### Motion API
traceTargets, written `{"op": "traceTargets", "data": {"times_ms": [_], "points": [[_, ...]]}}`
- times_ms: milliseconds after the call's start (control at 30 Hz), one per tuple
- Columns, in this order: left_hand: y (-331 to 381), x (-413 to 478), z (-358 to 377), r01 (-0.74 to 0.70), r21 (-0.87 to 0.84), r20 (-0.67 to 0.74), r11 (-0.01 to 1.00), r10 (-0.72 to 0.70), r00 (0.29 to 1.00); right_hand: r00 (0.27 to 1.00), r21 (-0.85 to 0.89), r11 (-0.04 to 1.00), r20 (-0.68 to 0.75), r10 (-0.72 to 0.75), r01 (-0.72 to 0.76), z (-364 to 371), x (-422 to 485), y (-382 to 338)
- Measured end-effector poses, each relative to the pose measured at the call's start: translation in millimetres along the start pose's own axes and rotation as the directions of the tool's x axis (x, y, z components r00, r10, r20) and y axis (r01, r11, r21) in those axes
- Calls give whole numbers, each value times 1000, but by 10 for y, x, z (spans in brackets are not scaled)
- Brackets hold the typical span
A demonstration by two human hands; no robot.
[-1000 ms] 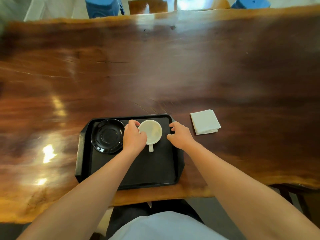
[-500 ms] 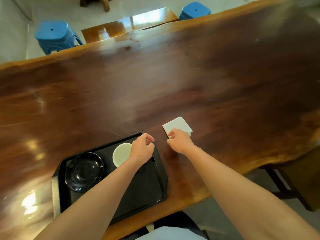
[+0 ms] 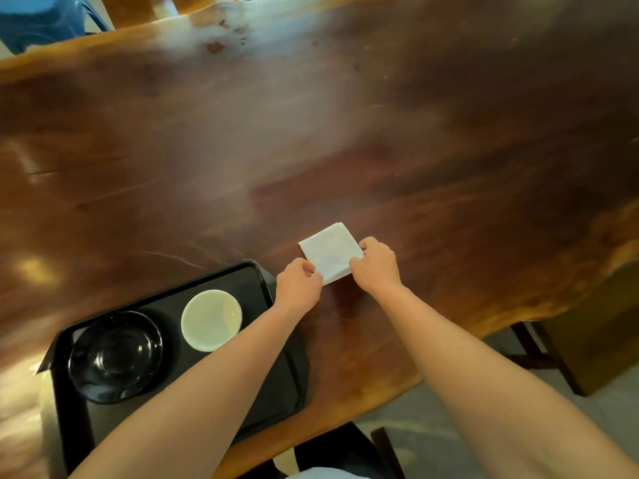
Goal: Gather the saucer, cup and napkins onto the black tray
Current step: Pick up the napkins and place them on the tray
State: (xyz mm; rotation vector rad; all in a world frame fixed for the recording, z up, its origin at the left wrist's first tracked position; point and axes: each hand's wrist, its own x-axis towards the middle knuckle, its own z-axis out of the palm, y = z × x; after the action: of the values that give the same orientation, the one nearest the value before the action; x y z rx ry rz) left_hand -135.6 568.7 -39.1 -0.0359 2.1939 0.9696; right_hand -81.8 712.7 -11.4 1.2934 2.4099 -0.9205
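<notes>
The black tray point(image 3: 221, 281) lies at the table's near left edge. On it sit the black saucer point(image 3: 116, 356) at the left and the white cup point(image 3: 211, 319) to its right, upright. A folded stack of white napkins point(image 3: 330, 252) lies on the table just right of the tray. My left hand point(image 3: 299, 283) pinches the stack's near left corner. My right hand point(image 3: 377, 264) grips its right edge. My left forearm hides the tray's near right part.
The long dark wooden table point(image 3: 345, 133) stretches away with bare surface beyond the napkins. A blue stool point(image 3: 38, 22) stands past the far edge. A wooden bench or box point(image 3: 594, 340) sits low at the right, under the table's edge.
My left hand left the cup and crossed right off the tray to the napkins. My right hand moved onto the stack's right edge. Both now hold it.
</notes>
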Motion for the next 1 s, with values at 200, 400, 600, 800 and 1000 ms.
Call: {"op": "traceTargets", "data": {"times_ms": [200,400,600,800,1000], "points": [[93,202,167,79,-11,-61,997,-79,995,998,18,1000,57,-1,0,58,255,56],[94,323,233,91,16,-127,996,-88,988,996,-5,1000,84,-12,12,202,357,77],[110,410,265,143,-30,-132,989,-146,980,998,19,1000,63,11,-12,298,391,69],[79,418,287,201,-76,-75,977,-207,976,978,187,965,128,162,-184,326,353,123],[62,338,276,202,-123,39,972,-199,979,913,391,835,291,287,-387,273,291,151]]}}
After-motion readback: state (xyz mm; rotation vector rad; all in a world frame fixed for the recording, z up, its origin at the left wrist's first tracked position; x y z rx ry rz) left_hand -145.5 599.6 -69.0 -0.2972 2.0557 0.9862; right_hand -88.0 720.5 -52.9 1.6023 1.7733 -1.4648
